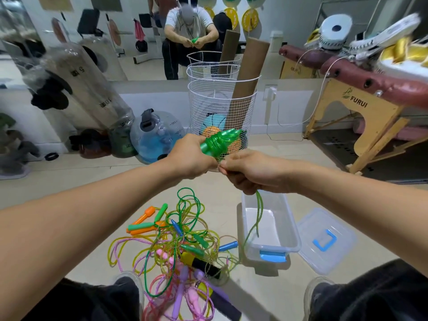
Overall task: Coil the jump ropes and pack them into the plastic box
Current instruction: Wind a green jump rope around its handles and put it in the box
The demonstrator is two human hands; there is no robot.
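The left hand (192, 156) grips the green jump rope (220, 141) by its handles, the cord already wound tightly around them, and holds it up in front of the wire basket (220, 100). The right hand (247, 170), just beside it, pinches the loose green cord, whose tail hangs down over the open plastic box (289, 232) on the floor. Left of the box lies a tangled pile of jump ropes (180, 242); the lid (328, 239) lies to its right.
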